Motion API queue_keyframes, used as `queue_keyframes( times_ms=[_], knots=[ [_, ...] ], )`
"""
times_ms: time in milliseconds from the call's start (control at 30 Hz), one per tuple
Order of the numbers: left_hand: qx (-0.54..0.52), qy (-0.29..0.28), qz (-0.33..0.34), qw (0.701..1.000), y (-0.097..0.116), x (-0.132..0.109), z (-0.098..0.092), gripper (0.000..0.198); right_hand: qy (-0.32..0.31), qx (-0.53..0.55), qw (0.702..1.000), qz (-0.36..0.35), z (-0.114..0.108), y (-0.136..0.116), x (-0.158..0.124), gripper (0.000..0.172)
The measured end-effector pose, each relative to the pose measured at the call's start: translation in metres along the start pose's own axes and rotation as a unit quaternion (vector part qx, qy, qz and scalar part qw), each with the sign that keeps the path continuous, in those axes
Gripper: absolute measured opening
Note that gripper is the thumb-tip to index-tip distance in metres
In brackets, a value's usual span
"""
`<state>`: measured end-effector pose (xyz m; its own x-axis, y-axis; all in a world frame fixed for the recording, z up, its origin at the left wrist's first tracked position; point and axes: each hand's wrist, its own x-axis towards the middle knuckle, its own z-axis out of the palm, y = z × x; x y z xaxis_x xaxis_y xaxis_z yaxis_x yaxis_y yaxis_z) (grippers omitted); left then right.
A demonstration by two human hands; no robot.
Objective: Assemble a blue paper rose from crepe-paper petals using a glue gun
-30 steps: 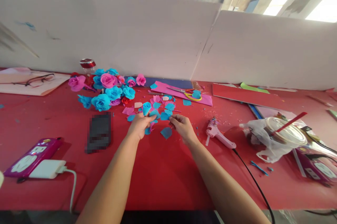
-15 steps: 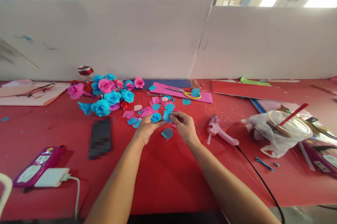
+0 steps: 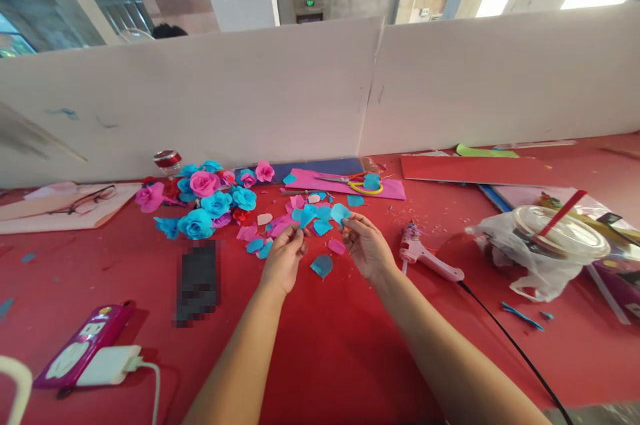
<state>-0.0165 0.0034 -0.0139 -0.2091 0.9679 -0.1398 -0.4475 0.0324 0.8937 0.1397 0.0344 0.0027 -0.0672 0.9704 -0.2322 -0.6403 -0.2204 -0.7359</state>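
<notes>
My left hand (image 3: 284, 260) is closed in a pinch on a small blue paper rose (image 3: 303, 215), its layers hard to make out from this side. Between the thumb and fingers of my right hand (image 3: 369, 246) is a single blue paper petal (image 3: 341, 213), apart from the rose. Loose blue and pink petals lie on the red table around and beyond both hands. Closest to me among them is a darker blue petal (image 3: 321, 266), with a pink petal (image 3: 337, 247) just past it.
Finished paper roses (image 3: 196, 222) cluster at the left back. Yellow-handled scissors (image 3: 365, 188) rest on pink paper (image 3: 397, 190). To the right are a pink glue gun (image 3: 433, 264) with a black cord and a lidded cup (image 3: 563, 232) in a plastic bag. A white charger (image 3: 109, 365) sits left.
My hands have moved apart. The petal in my right hand is now raised clear of the rose, which has turned in my left fingers. The camera view has tilted slightly.
</notes>
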Motion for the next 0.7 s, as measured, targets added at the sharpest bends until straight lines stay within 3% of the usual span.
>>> queue_keyframes(
  times_ms=[133,333,467,567,700],
  knots=[
    [0.019,0.038,-0.009,0.999,-0.004,-0.002,0.005,0.025,-0.017,-0.028,0.999,-0.019,0.002,0.001,-0.003,0.019],
    [0.016,0.023,0.019,0.999,-0.002,-0.004,0.010,0.026,-0.033,0.007,0.999,-0.008,0.005,0.000,-0.005,0.019],
    [-0.003,0.033,0.050,0.998,0.000,-0.006,0.011,0.019,-0.106,0.024,0.994,0.002,0.006,-0.002,-0.009,0.017],
    [0.007,0.028,0.073,0.997,0.000,-0.007,0.012,0.016,-0.184,-0.029,0.983,-0.011,0.010,-0.002,-0.017,0.014],
    [0.024,0.022,0.093,0.995,-0.002,-0.009,0.013,0.016,-0.225,-0.142,0.958,-0.103,0.013,0.003,-0.023,0.013]
  ],
)
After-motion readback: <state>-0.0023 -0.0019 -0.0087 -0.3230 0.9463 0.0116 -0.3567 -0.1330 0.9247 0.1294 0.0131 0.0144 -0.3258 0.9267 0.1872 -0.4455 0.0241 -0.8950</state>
